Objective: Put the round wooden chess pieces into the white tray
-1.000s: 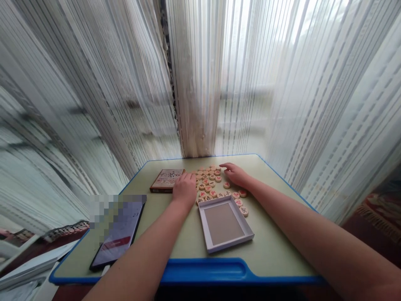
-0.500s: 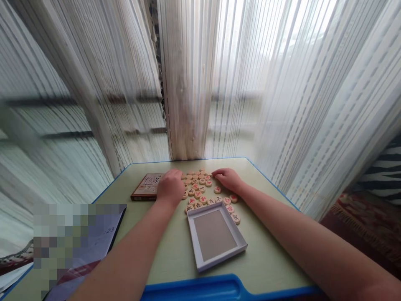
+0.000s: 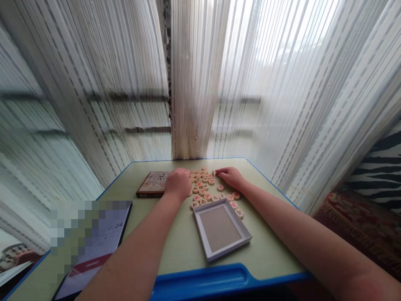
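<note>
Table (image 3: 177,246) bears discs (image 3: 205,186), tray (image 3: 221,230), box (image 3: 152,186), phone (image 3: 102,244).

Sheer white curtains with vertical stripes (image 3: 194,62) hung behind a pale green desk with blue edging (image 3: 181,246). Daylight glowed brightest at upper right. Rightward lay a dark red, patterned, fringed cloth (image 3: 351,219) beneath black-and-white zebra-striped fabric (image 3: 379,179).

Daylight is entering through the curtain (image 3: 140,62), glaring at upper right; wide-angle distortion is stretching the edges; pixelation is obscuring part of the phone (image 3: 105,238).
</note>
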A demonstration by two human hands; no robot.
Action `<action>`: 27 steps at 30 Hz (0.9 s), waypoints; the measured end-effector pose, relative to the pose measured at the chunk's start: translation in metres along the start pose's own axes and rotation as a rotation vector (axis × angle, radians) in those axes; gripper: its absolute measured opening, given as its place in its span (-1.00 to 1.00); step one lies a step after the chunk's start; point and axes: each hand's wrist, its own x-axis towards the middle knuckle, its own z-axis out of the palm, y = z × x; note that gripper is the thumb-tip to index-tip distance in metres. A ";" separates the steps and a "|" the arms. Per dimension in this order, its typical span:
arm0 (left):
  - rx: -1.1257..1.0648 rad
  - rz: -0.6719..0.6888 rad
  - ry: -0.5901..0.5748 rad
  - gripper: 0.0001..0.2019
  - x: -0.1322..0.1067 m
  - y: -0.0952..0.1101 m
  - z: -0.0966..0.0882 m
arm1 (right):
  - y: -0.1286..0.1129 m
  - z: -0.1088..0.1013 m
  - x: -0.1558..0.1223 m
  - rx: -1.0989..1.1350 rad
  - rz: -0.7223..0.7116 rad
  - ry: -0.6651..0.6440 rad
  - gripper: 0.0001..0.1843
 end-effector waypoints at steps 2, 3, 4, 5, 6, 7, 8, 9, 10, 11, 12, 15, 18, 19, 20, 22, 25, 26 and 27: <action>-0.001 -0.009 -0.020 -0.66 0.000 -0.001 0.000 | 0.002 -0.001 0.001 0.058 0.046 -0.002 -0.66; 0.000 -0.014 -0.027 -0.66 0.001 -0.002 0.000 | 0.002 -0.001 0.002 0.080 0.063 0.004 -0.67; 0.000 -0.018 -0.031 -0.66 0.001 -0.002 0.001 | 0.003 -0.001 0.002 0.097 0.073 0.012 -0.67; -0.001 -0.020 -0.031 -0.66 0.001 -0.003 0.001 | 0.003 -0.002 0.002 0.109 0.070 0.022 -0.66; -0.003 -0.020 -0.028 -0.66 0.002 -0.004 0.002 | 0.003 -0.002 0.001 0.114 0.056 0.033 -0.65; -0.004 -0.019 -0.025 -0.66 0.002 -0.005 0.002 | 0.002 -0.002 0.001 0.112 0.034 0.039 -0.62; -0.004 -0.019 -0.023 -0.67 0.003 -0.005 0.003 | 0.001 -0.002 0.000 0.100 0.007 0.036 -0.59; -0.003 -0.019 -0.022 -0.67 0.003 -0.006 0.003 | -0.001 -0.002 -0.001 0.075 -0.021 0.022 -0.56; -0.001 -0.019 -0.023 -0.68 0.003 -0.007 0.004 | -0.002 -0.002 -0.002 0.042 -0.048 0.000 -0.54; 0.002 -0.021 -0.023 -0.68 0.004 -0.008 0.004 | -0.004 -0.002 -0.003 0.004 -0.073 -0.027 -0.54; 0.005 -0.023 -0.024 -0.68 0.004 -0.008 0.005 | -0.005 -0.002 -0.004 -0.034 -0.098 -0.052 -0.55; 0.017 -0.024 -0.017 -0.68 0.004 -0.009 0.006 | -0.009 -0.002 -0.007 -0.114 -0.163 -0.075 -0.61; 0.028 -0.025 -0.011 -0.67 0.003 -0.010 0.006 | -0.009 -0.002 -0.007 -0.145 -0.198 -0.081 -0.61; 0.030 -0.026 -0.009 -0.66 0.003 -0.010 0.006 | -0.010 -0.002 -0.007 -0.149 -0.206 -0.087 -0.61; 0.032 -0.028 -0.006 -0.66 0.003 -0.010 0.005 | -0.010 -0.002 -0.007 -0.151 -0.212 -0.090 -0.61; 0.033 -0.031 -0.003 -0.66 0.003 -0.010 0.005 | -0.010 -0.001 -0.007 -0.152 -0.215 -0.091 -0.60; 0.032 -0.036 -0.008 -0.66 0.003 -0.010 0.004 | -0.010 -0.001 -0.007 -0.162 -0.213 -0.094 -0.58; 0.033 -0.038 -0.008 -0.66 0.003 -0.009 0.004 | -0.010 -0.001 -0.007 -0.168 -0.209 -0.094 -0.59; 0.033 -0.039 -0.007 -0.66 0.003 -0.009 0.004 | -0.010 -0.001 -0.007 -0.175 -0.202 -0.093 -0.60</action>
